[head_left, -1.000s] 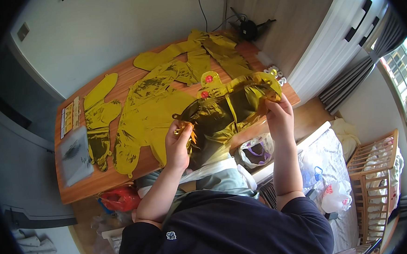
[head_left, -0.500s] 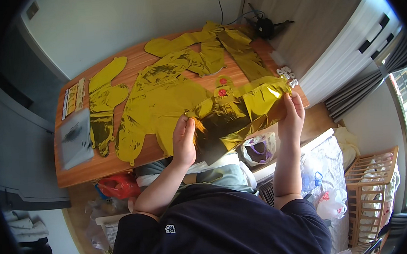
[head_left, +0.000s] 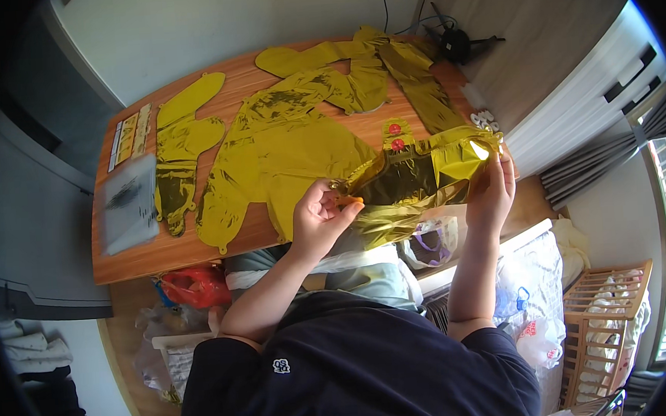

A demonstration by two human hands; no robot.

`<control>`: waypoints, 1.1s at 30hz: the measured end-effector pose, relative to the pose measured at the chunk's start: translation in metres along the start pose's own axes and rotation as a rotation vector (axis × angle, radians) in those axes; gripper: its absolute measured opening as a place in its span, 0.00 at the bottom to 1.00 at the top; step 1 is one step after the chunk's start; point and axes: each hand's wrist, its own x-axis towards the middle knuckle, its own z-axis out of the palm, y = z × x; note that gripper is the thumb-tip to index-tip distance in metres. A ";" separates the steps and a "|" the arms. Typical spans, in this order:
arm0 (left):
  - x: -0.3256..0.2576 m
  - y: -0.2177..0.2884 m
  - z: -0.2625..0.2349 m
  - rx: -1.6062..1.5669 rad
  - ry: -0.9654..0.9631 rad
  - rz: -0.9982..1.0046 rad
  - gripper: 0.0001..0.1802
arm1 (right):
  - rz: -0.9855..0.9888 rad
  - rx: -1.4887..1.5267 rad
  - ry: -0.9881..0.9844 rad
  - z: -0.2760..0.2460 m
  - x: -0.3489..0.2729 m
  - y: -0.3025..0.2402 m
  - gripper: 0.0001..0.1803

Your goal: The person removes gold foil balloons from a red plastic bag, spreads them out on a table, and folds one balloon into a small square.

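A flat, shiny gold foil balloon (head_left: 404,179) stretches between my hands above the table's near edge. My left hand (head_left: 320,218) is closed on its left end, the thumb pointing right along the foil. With the fingers pinched, my right hand (head_left: 492,189) grips its right end. The lower part of the foil hangs in creases. Just beyond lie two red discs (head_left: 395,129) on a piece of gold foil. A large uninflated gold foil balloon (head_left: 299,153) spreads over the middle of the table, and another flat one (head_left: 191,136) lies to its left.
On the wooden table (head_left: 134,258) lie a clear plastic sleeve (head_left: 126,213), a printed strip (head_left: 130,136) and small white rolls (head_left: 484,119). A black router-like device (head_left: 456,44) stands at the back right. Below are a red bag (head_left: 193,293) and a purple-handled bag (head_left: 436,241).
My left hand has turned, its thumb now pointing right. The held foil's lower edge has shifted and folds differently. The whole view has moved slightly; the right hand keeps its grip.
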 end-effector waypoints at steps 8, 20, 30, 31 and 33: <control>-0.001 0.009 -0.001 0.056 0.066 0.023 0.11 | -0.010 0.008 -0.094 -0.011 -0.001 -0.004 0.12; -0.005 0.014 -0.004 -0.001 0.135 -0.015 0.10 | -0.007 -0.015 -0.085 -0.013 0.002 -0.005 0.12; -0.020 0.016 -0.008 -0.030 0.142 -0.028 0.08 | -0.047 -0.194 -0.182 0.005 -0.017 -0.035 0.07; -0.021 0.015 -0.010 -0.039 0.148 -0.024 0.07 | -0.047 -0.195 -0.186 0.008 -0.020 -0.037 0.07; -0.025 0.016 -0.011 -0.036 0.153 -0.004 0.07 | -0.067 -0.164 -0.205 0.016 -0.025 -0.041 0.07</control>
